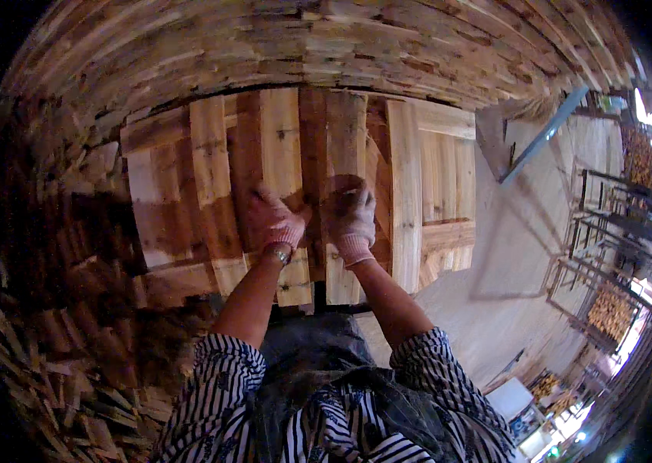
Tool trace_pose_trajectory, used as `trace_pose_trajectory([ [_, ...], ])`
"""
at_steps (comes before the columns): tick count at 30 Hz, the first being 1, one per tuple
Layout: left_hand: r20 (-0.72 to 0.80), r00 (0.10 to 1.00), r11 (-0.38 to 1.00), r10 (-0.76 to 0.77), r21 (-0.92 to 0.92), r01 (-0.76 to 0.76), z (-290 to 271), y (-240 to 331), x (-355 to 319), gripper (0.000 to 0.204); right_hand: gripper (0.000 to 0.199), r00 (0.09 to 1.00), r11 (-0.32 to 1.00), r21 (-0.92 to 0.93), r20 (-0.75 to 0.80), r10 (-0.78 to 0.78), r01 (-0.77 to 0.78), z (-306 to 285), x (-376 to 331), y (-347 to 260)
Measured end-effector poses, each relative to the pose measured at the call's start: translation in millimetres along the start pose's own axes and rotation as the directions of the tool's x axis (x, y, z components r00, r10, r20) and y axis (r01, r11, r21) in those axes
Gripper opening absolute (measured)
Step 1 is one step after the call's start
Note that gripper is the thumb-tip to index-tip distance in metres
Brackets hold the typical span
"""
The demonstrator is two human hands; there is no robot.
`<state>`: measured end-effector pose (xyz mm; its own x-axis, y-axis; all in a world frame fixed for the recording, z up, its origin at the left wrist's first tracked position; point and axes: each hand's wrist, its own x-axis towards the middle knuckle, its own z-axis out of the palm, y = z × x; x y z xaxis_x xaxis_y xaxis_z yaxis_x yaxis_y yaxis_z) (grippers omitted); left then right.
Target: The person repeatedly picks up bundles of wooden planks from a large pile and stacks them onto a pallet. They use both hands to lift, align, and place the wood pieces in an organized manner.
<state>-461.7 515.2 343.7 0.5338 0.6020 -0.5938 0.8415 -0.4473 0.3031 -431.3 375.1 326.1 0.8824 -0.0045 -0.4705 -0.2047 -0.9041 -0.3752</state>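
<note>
Both my hands wear light pinkish work gloves. My left hand lies across a pale wooden board, its fingers spread toward the left edge and the thumb apart on the right. My right hand is over another wooden board, with its fingers curled; their tips are hidden beneath the hand. These boards lie lengthwise, pointing away from me, with darker gaps between them. They rest on a broad layer of wood, with a pale board to the right and another board to the left.
Beyond the boards rises a large stack of timber. Wood offcuts are heaped at the lower left, in shadow. A blue-grey metal bar slants over the concrete floor on the right. Farther right stand metal racks beside piled wood.
</note>
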Motion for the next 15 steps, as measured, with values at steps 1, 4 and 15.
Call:
trace_pose_trajectory([
  [1,0.026,0.999,0.993,-0.039,0.11,0.036,-2.5,-3.7,-5.2,0.114,0.092,1.0,0.996,-0.085,0.02,0.01,-0.008,15.2,12.4,17.0],
  [4,-0.199,0.975,0.995,0.098,0.015,-0.096,30.3,-50.6,18.0,0.109,0.083,0.978,0.948,-0.247,0.0,-0.207,0.2,17.3,4.6,20.8],
  [15,-0.308,0.913,0.908,0.27,-0.234,-0.347,-25.8,-307.5,115.6,0.094,0.073,0.987,0.994,-0.105,-0.161,0.026,-0.043,18.5,-8.9,-19.3],
])
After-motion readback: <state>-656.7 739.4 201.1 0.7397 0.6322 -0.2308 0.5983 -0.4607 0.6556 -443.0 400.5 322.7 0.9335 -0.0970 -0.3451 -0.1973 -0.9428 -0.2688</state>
